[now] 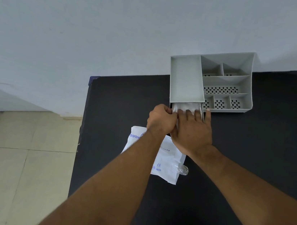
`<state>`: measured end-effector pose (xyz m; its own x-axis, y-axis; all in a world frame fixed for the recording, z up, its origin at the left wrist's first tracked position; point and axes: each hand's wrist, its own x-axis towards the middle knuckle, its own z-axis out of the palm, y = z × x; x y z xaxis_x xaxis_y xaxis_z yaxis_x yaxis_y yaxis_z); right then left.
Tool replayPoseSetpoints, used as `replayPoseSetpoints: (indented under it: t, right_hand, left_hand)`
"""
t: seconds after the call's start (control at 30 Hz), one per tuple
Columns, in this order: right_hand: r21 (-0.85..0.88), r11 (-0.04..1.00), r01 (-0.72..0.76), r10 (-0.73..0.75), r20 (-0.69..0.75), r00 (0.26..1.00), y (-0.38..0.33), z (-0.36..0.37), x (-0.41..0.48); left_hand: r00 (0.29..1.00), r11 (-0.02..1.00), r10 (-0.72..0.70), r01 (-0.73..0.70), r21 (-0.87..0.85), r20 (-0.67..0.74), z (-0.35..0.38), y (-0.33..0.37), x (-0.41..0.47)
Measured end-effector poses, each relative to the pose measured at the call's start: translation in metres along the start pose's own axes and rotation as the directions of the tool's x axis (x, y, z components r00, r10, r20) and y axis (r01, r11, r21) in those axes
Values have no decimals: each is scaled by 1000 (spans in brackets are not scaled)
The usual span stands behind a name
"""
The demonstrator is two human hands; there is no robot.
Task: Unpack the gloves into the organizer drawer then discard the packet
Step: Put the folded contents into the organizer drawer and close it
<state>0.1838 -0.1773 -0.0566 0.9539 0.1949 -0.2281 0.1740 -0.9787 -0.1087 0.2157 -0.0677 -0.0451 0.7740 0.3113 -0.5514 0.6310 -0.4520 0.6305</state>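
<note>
A grey plastic organizer point(186, 79) stands at the far side of the black table point(250, 163). Its drawer point(201, 111) is pulled out a little at the front left. Clear thin gloves point(184, 106) lie in the drawer. My right hand point(192, 131) lies flat on the gloves with its fingers spread into the drawer. My left hand point(160, 120) is curled at the drawer's left front corner, fingers closed on the edge of the gloves or the drawer; which one I cannot tell. The white printed packet point(167, 164) lies flat on the table under my forearms.
The organizer's top has several small compartments with perforated floors point(222, 90). A scrap of clear plastic point(181, 169) sticks out at the packet's right edge. A pale wall rises behind the table, and tiled floor point(13, 170) lies to the left.
</note>
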Motion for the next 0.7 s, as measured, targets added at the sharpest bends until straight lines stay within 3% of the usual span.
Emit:
replayPoseSetpoints:
  t: [0.27,0.37,0.53,0.7]
  right_hand:
    - [4,999,39,-39,105,994,10,-3,15]
    - [23,998,54,-54,30,998,12,-5,9]
    - [90,993,71,-56,-152,987,17,1,-8]
    - [69,993,97,-89,-116,989,23,7,-16]
  left_hand:
    - [992,986,5,17,-166,129,-4,-7,2]
    - [988,978,10,22,-209,151,-7,-7,-3]
    - [966,943,-78,152,-297,248,-13,-7,-13]
    - [938,927,-158,248,-282,308,-14,-9,-16]
